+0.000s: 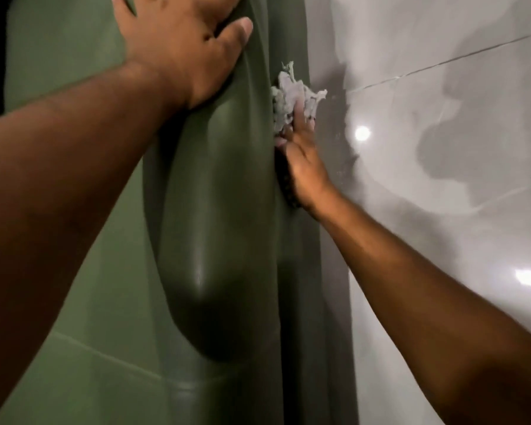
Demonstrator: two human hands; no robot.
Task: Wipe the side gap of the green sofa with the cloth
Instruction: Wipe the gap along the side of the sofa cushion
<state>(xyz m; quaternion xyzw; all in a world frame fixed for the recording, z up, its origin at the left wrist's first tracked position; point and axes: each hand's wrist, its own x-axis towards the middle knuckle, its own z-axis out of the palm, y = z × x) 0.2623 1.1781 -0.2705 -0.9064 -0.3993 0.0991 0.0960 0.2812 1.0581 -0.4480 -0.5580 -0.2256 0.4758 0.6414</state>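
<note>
**Op:** At the sofa's right side, I see the right hand (301,161) pushed into the gap between the bulging cushion (209,228) and the outer side panel (292,41) of the green sofa (74,56).

**Eng:** Grip state?

**Op:** Right fingers (302,118) are laid fairly flat, pressing the cloth (288,90) against the gap. Not a closed fist. Thumb is hidden behind the cushion edge, so I can't tell whether it pinches the cloth.

**Eng:** Cloth position?

**Op:** Crumpled, pale grey, bunched at and beyond the fingertips, partly tucked in the gap, frayed end sticking up.

**Eng:** Left?

**Op:** Left hand (181,47) is spread open, palm flat on the cushion top, thumb (236,32) reaching toward the gap. Holds nothing.

**Eng:** Surroundings?

**Op:** Glossy grey tiled floor (442,118) just beside the panel, two light reflections on it.
</note>
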